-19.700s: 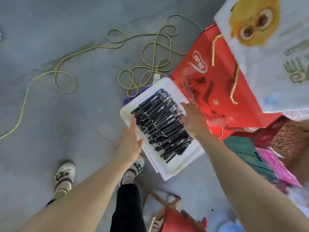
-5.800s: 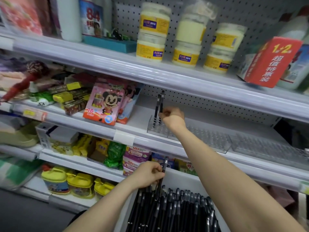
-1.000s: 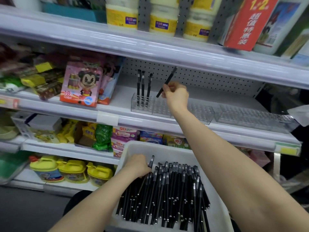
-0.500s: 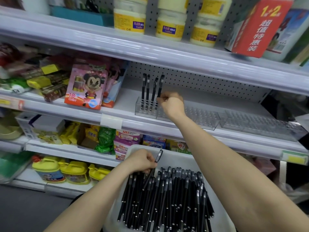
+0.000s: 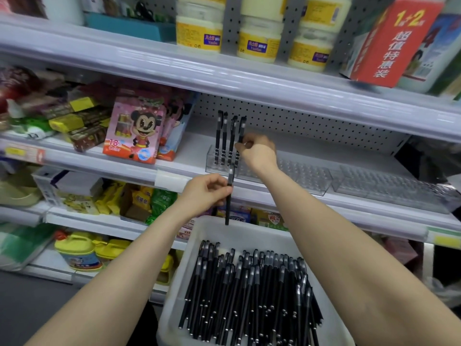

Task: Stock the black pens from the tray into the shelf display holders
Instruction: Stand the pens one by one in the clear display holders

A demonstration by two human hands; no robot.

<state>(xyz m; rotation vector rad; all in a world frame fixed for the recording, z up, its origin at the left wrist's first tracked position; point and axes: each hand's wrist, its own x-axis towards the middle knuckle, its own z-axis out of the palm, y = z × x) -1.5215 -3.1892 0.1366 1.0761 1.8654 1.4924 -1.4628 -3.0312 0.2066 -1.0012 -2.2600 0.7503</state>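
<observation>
On the left of the middle shelf [image 5: 194, 151] stands a pink crayon box [image 5: 134, 131] printed with a cartoon mouse. To its right and lower down, the left hand [image 5: 204, 193] pinches a single black pen [image 5: 228, 198] upright between thumb and curled fingers, just above the far rim of a white tray [image 5: 179, 283]. Behind it on the shelf, three pens [image 5: 224, 136] stand upright in the left end of a clear display holder [image 5: 306, 174]. Just beside them, the right hand [image 5: 258, 153] grips a fourth pen [image 5: 242, 128] with its fingertips, its lower end in the holder. Below the arms, the tray holds a loose pile of black pens [image 5: 249, 290]. Further right, a second clear holder [image 5: 389, 188] sits beside the first.
</observation>
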